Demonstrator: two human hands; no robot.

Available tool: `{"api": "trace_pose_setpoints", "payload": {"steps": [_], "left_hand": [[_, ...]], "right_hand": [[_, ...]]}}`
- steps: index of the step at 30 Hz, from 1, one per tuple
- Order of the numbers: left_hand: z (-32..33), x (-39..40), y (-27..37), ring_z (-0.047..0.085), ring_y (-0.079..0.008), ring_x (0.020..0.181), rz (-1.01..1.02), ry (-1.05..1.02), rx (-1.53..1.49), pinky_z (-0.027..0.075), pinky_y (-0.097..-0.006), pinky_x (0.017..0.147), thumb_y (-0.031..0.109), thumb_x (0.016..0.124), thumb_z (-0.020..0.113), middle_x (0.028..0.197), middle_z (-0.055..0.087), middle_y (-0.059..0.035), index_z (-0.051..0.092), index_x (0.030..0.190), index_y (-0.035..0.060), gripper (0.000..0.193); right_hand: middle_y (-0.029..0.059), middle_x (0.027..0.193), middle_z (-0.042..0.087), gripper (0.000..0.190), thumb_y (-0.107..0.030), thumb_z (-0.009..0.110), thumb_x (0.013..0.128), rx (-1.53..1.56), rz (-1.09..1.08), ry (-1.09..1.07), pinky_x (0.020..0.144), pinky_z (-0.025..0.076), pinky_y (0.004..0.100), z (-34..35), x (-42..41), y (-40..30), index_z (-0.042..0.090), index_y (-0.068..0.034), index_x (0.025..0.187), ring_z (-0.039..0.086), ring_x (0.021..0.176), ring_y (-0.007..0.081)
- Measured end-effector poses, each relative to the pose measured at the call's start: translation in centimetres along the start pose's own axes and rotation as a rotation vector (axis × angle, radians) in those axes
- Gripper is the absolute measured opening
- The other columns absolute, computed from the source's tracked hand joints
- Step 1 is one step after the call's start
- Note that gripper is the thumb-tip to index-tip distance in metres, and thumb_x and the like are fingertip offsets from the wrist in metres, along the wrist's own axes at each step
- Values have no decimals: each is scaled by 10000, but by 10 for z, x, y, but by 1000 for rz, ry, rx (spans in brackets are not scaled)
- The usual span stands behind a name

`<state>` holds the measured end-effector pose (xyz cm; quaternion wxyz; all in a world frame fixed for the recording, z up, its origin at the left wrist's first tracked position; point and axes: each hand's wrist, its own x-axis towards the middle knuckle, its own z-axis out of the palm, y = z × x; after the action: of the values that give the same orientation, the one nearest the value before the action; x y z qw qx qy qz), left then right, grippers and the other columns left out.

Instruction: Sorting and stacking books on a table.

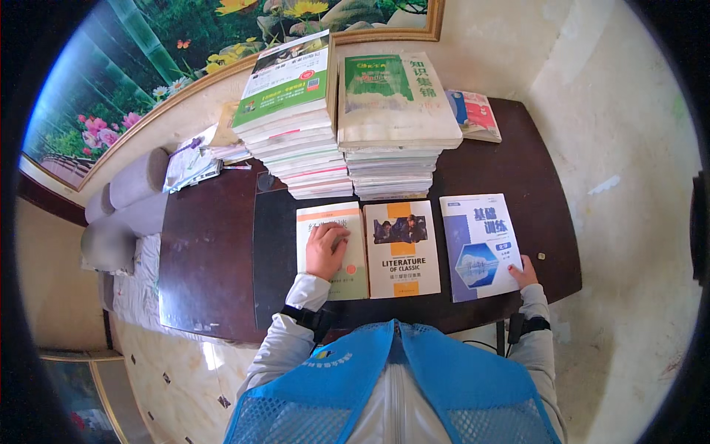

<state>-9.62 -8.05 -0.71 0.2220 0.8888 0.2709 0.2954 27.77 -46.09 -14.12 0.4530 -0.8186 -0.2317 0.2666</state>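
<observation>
Three books lie face up in a row before me on a dark wooden table (pixel 205 266). My left hand (pixel 326 252) rests on the cover of the pale green paperback (pixel 346 283) at the left, fingers slightly bent and covering part of its title. Close beside it is a white and orange paperback (pixel 403 250) with a dark picture. At the right, a blue and purple workbook (pixel 480 244) lies a little apart and slightly tilted. My right hand (pixel 526 275) holds its lower right edge, thumb on the cover; the other fingers are mostly hidden.
Two tall book stacks, the left stack (pixel 310 161) and the right stack (pixel 391 172), stand behind the row. A red and blue booklet (pixel 478 116) lies at the back right, loose papers (pixel 191 161) at the back left. Left of the table is a grey sofa (pixel 138 180) with a blurred person (pixel 108 247).
</observation>
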Motion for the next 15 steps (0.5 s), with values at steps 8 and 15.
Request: {"api": "trace_pose_setpoints", "payload": {"steps": [8,15], "left_hand": [[-19,10,-4,560,-252,907,-147,-17,-286,480,-311,701,-48,723,582,1001,570,-100,596,968,50,264],[-79,65,-3,525,-133,812,-35,410,-318,464,-232,625,-77,755,568,988,498,-68,510,1108,38,375]], "right_hand": [[155,973,585,417,-195,676,735,-196,29,13,802,441,341,2,-4,-12,507,-35,1080,562,895,263],[206,1095,492,578,-284,685,697,-601,-77,345,878,407,415,16,8,-12,494,-87,1206,481,1022,367]]}}
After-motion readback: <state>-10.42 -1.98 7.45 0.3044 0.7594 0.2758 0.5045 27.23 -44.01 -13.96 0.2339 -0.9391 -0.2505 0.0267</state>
